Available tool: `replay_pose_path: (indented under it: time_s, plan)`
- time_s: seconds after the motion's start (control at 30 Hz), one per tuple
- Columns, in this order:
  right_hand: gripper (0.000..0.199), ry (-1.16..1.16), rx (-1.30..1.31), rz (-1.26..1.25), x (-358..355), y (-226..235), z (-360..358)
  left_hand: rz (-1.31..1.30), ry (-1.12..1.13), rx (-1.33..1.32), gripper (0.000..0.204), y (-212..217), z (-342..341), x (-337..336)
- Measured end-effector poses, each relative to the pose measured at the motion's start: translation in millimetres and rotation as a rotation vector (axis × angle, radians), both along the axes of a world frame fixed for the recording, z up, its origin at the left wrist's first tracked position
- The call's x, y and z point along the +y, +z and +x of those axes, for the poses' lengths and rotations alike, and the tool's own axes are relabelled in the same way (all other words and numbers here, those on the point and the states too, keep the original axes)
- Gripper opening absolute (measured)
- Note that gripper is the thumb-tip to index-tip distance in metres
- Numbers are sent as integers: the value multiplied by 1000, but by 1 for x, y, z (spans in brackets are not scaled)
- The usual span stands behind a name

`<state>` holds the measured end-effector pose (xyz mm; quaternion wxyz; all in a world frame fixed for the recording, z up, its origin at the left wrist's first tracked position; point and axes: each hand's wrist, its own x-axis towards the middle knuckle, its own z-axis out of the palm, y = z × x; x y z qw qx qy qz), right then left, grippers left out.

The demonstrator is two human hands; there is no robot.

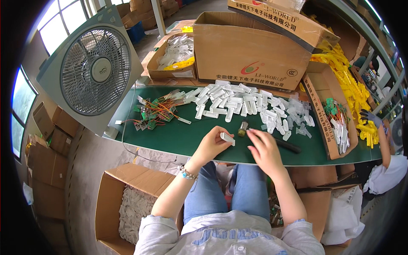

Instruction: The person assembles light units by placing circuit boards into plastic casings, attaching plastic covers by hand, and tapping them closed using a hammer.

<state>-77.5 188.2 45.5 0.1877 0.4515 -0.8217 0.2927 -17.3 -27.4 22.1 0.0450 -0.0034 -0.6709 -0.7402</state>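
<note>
At the near edge of the green surface [178,138], the left hand [210,144] pinches 1 white plastic casing [227,138]; the right hand [263,146] grips a black-handled tool [287,145] beside a small bottle [242,128]. Open green room lies left of the hands, below the wired circuit boards [155,112].

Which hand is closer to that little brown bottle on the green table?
Right. The right hand rests just beside the small brown bottle, while the left hand already grips a white plastic piece.
</note>
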Motion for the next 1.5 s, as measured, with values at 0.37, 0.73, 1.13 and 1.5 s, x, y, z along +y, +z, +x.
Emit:
replay_pose_path:
  time_s: [0.37,0.73,1.13,1.5]
  plan:
    - [34,326,-29,131,-54,-20,-9,-732,110,-1,51,5,10,-17]
    - [28,221,80,58,-46,-26,-8,-1692,423,425,19,21,12,-125]
    - [26,237,67,20,-45,-30,-10,-505,1069,583,24,99,-51,-225]
    - [28,144,-18,7,-21,-31,-7,-573,977,681,19,111,-46,-159]
